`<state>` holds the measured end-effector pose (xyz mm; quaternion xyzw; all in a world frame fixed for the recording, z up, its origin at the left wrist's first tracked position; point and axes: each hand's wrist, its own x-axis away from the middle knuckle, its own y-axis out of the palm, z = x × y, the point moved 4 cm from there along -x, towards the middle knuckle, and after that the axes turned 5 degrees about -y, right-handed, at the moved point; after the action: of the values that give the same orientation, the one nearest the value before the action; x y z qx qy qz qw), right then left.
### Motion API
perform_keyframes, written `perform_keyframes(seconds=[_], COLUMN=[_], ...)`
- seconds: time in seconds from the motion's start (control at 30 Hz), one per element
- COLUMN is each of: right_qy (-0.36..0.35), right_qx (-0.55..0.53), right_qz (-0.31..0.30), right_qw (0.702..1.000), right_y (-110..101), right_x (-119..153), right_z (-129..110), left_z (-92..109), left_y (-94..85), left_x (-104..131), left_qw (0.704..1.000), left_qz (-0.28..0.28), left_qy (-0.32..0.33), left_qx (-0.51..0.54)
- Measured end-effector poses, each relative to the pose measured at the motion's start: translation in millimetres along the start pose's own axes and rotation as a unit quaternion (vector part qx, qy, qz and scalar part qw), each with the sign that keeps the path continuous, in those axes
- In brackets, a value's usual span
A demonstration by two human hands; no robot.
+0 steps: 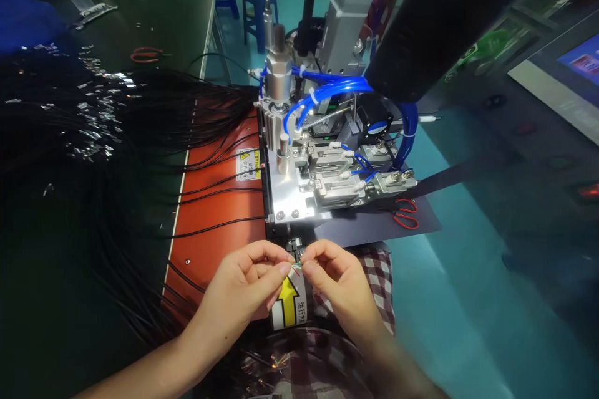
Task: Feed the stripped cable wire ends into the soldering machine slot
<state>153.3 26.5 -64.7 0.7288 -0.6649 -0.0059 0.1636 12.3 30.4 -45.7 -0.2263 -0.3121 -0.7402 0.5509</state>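
In front of the machine, my left hand (248, 277) pinches a few thin coloured wires (296, 267) between thumb and forefinger; a red and a green strand show. My right hand (339, 277) is closed in a pinch at the other end of these strands, its fingertips almost meeting the left ones. The fingers hide most of the wires. Just beyond the fingertips is a small metal fixture (296, 243) at the machine's front edge. Beneath the hands lies a white label with a yellow arrow (289, 299).
The machine (285, 187) carries metal cylinders and blue air tubes (337, 86). Black cables (219, 190) cross its orange cover (210, 224) from a bundle with shiny metal ends (100, 118) at left. Red-handled pliers (406, 214) lie right, another pair (147, 55) on the left table.
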Motion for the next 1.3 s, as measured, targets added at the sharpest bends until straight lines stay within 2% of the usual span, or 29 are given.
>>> perform_keyframes(seconds=[0.3, 0.67, 1.03, 1.3], right_qy=[-0.031, -0.042, -0.040, -0.003], right_qx=[0.031, 0.085, 0.107, 0.024], right_qz=[0.033, 0.031, 0.041, 0.005], right_qw=[0.998, 0.995, 0.993, 1.000], right_y=[-4, 4, 8, 0], right_x=[1, 7, 11, 3], right_z=[0, -8, -3, -5], left_z=[-1, -1, -5, -6], left_y=[-1.1, 1.6, -0.6, -0.9], left_x=[0, 2, -2, -1], left_qw=[1.000, 0.999, 1.000, 0.999], left_qz=[0.003, 0.007, 0.008, -0.006], left_qy=[0.014, 0.019, -0.023, -0.037], left_qx=[-0.023, -0.030, -0.005, -0.007])
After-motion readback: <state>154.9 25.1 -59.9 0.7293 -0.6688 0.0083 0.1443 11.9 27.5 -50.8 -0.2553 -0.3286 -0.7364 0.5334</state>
